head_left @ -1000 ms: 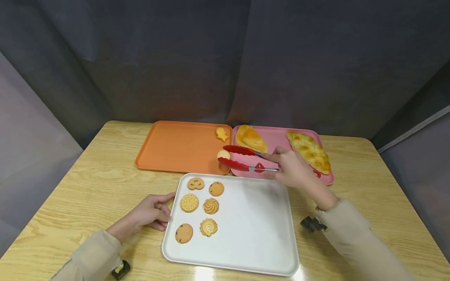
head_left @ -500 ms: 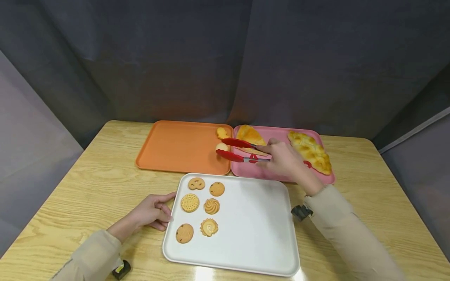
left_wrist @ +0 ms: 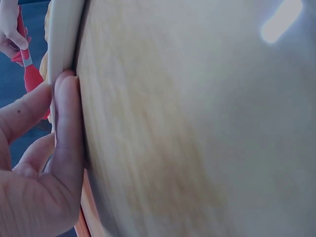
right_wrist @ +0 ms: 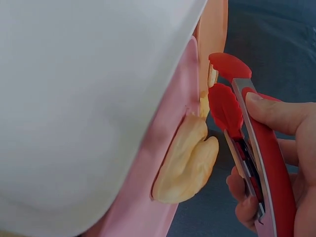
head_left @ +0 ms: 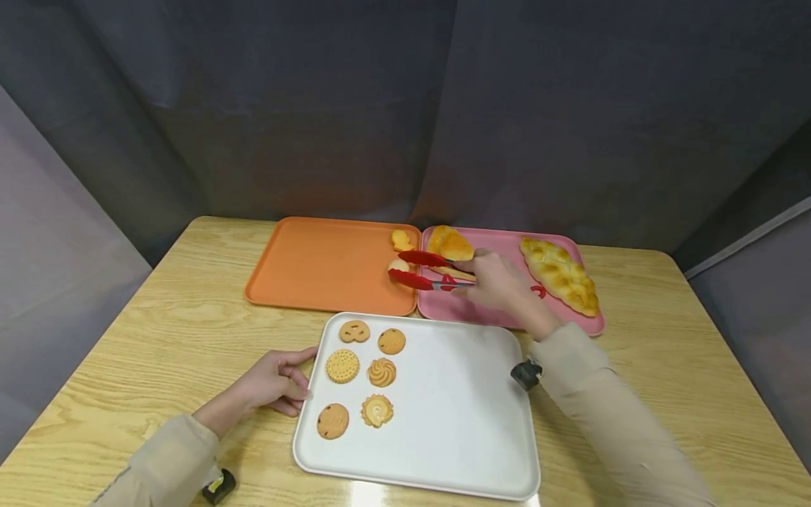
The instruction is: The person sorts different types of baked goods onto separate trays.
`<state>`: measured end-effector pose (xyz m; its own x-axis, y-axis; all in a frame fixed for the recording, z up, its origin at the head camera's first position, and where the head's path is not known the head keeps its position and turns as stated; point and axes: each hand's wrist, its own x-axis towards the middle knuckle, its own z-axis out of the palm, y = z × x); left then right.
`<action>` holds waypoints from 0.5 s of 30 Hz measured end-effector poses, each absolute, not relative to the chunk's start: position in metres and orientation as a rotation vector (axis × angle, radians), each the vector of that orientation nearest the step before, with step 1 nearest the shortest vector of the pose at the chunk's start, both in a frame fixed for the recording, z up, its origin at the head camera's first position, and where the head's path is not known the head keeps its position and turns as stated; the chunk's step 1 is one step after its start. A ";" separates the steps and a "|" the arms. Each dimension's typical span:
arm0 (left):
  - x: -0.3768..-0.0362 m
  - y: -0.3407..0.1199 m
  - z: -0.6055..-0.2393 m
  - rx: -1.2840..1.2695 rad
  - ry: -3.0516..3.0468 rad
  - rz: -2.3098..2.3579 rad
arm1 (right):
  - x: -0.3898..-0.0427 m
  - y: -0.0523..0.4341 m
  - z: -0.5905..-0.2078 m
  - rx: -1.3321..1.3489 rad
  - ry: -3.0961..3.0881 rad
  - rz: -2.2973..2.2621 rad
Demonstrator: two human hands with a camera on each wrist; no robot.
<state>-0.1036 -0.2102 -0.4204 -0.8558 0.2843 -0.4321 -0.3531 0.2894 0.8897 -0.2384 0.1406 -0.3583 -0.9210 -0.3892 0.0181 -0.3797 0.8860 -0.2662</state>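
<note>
Here, the right hand (head_left: pixel 494 280) grips red tongs (head_left: pixel 415 281) straddling a round cookie (head_left: pixel 398 265) on the orange tray (head_left: pixel 317 267); fingers of the left hand (head_left: pixel 275 382) pinch the white tray (head_left: pixel 462 422).

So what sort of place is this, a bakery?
Probably a staged bakery setup rather than a working one: dark cloth hangs behind a wooden table, where cookies sit on a white tray.

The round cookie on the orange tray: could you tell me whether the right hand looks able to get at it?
Probably yes: the right hand holds the tongs, whose red tips stand apart close by the cookie, with nothing visible between.
</note>
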 end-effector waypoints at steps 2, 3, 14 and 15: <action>-0.103 -0.210 -0.420 -0.058 2.039 1.612 | -0.240 0.139 -0.360 -0.595 3.009 -0.412; -0.103 -0.210 -0.420 -0.057 2.038 1.614 | -0.242 0.138 -0.361 -0.587 3.004 -0.416; -0.104 -0.211 -0.421 -0.056 2.039 1.617 | -0.248 0.132 -0.369 -0.492 2.988 -0.439; -0.104 -0.211 -0.421 -0.058 2.041 1.615 | -0.248 0.132 -0.369 -0.490 2.989 -0.435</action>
